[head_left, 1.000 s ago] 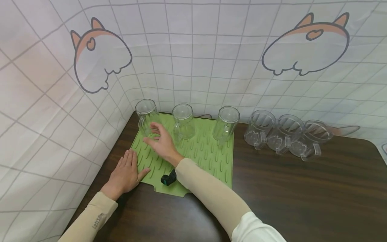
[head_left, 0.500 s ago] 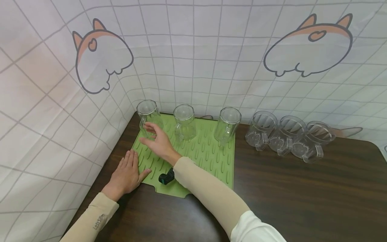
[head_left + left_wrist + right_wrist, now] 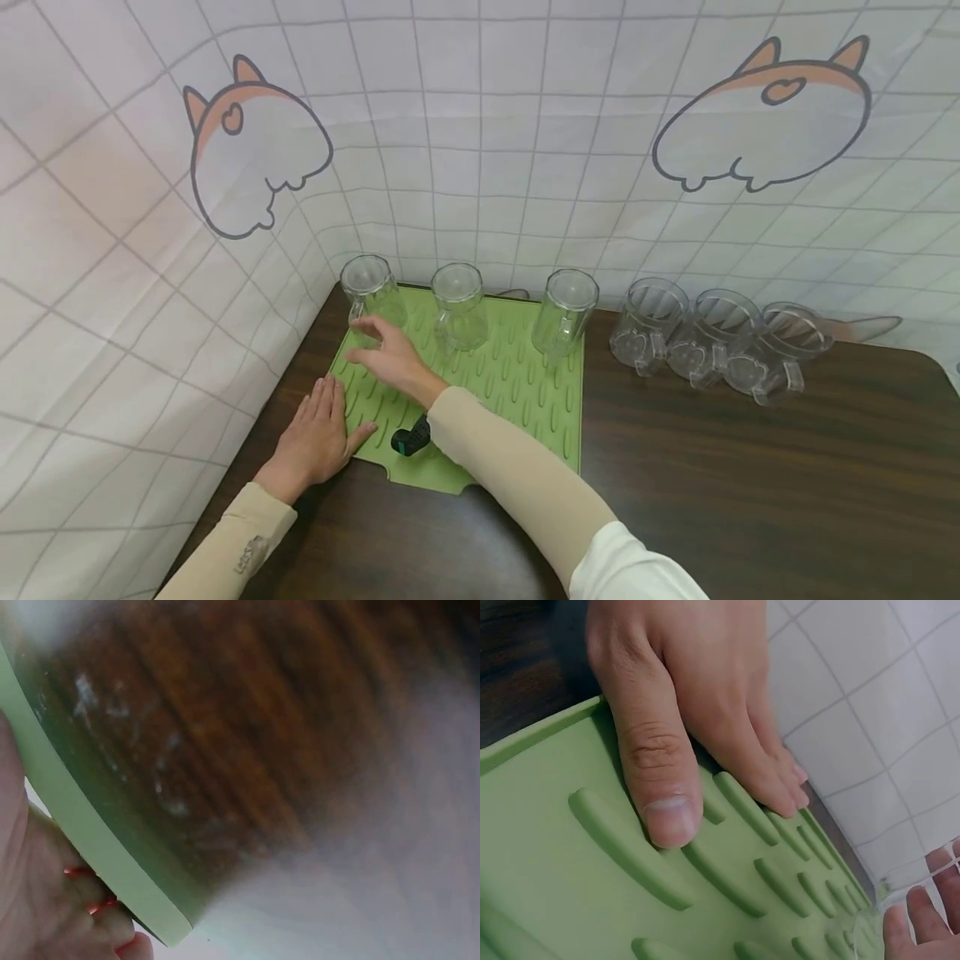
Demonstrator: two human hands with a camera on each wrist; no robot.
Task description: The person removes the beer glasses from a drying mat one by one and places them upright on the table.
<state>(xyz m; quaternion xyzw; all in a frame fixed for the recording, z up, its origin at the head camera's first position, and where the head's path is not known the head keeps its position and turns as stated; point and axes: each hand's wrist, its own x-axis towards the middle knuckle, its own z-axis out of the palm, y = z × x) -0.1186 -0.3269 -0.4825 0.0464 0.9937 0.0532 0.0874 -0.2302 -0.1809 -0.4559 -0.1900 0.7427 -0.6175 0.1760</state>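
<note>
My left hand (image 3: 315, 437) lies flat on the left front edge of a ridged green drying mat (image 3: 517, 400), thumb spread over its surface. In the right wrist view, that thumb (image 3: 656, 761) rests among the ridges. My right hand (image 3: 390, 354) is over the mat's left side, thumb and fingers apart, close to the handle of a clear glass mug (image 3: 371, 283) standing upside down in the back left corner. In the right wrist view, the right fingers (image 3: 926, 919) overlap the mug's rim. Two more upturned mugs, one in the middle (image 3: 460, 308) and one at the right (image 3: 566, 312), stand along the back.
Right of the mat, three clear mugs (image 3: 652, 321) stand mouth up in a row on the dark wooden table (image 3: 712, 492). A white gridded cloth (image 3: 495, 167) hangs behind and at the left. A black wrist device (image 3: 411, 437) sits under my right forearm.
My right hand has shifted slightly left and its fingers have bent a little more near the left mug's handle. The left hand stays put on the mat; the mugs have not moved.
</note>
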